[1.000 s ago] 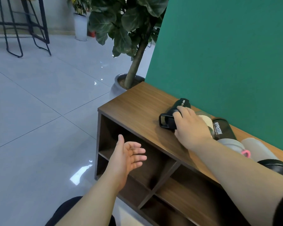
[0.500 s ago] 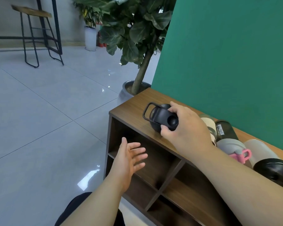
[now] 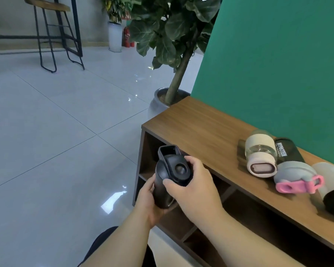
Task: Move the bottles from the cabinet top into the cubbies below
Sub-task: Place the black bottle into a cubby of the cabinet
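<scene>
At the frame's center, my 2 hands clamp the black bottle (image 3: pixel 167 180): left hand (image 3: pixel 149 201) under its body, right hand (image 3: pixel 193 186) around its cap, before the cubbies (image 3: pixel 183 214).

Both forearms are bare from wrist to the frame's lower edge, with no sleeve, watch, band or ring showing on either. The left hand (image 3: pixel 149 201) and right hand (image 3: pixel 193 191) are ungloved, with short, plain, unpainted nails on the fingers (image 3: pixel 189 160) that show. Below the left forearm, at the bottom of the view, a piece of dark, near-black clothing (image 3: pixel 102 241) shows, smooth and unmarked; which garment it is cannot be told
</scene>
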Demonstrator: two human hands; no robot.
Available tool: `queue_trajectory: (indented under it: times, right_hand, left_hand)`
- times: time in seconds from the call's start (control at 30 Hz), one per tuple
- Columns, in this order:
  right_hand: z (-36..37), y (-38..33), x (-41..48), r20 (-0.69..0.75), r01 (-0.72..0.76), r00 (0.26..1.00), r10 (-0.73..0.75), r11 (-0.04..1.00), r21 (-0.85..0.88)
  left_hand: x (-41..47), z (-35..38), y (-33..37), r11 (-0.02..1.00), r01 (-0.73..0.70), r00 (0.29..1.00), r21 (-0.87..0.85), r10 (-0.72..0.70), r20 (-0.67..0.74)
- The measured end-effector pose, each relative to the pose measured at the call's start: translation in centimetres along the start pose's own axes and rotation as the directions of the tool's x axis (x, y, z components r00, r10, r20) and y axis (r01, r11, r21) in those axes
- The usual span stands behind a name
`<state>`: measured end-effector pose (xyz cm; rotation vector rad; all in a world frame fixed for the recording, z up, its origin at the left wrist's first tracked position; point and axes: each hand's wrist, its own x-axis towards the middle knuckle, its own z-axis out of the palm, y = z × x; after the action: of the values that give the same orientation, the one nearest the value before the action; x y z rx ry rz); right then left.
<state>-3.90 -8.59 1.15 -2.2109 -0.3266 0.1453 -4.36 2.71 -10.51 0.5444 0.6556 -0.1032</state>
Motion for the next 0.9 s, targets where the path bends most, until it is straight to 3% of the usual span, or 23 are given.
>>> queue_trajectory:
  times: [0.17, 0.33, 0.47, 0.67, 0.9]
  right_hand:
    - [2.9, 3.7, 1.7, 0.152, -0.125, 0.983, 0.106, 0.984, 0.126]
    - [5.9, 6.9, 4.6, 0.056, -0.213, 0.977, 0.207, 0.969, 0.122]
    - [8.5, 8.1, 6.8, -0.059, -0.255, 0.964, 0.261, 0.962, 0.097]
    - [12.4, 9.2, 10.2, -0.176, -0.283, 0.942, 0.286, 0.958, 0.043]
    - [14.5, 10.0, 13.6, -0.202, -0.290, 0.937, 0.285, 0.957, 0.003]
  left_hand:
    - [3.2, -1.9, 1.9, 0.945, 0.095, 0.995, 0.313, -0.083, -0.049]
    - [6.8, -3.0, 2.5, 0.896, 0.208, 0.978, 0.394, -0.178, -0.110]
    - [10.6, -3.5, 1.6, 0.958, 0.211, 0.965, 0.193, -0.173, -0.195]
    - [14.2, -4.1, 0.8, 0.975, 0.031, 0.961, -0.222, -0.090, -0.262]
    - [16.2, -4.6, 2.1, 0.940, 0.036, 0.977, -0.340, -0.104, -0.184]
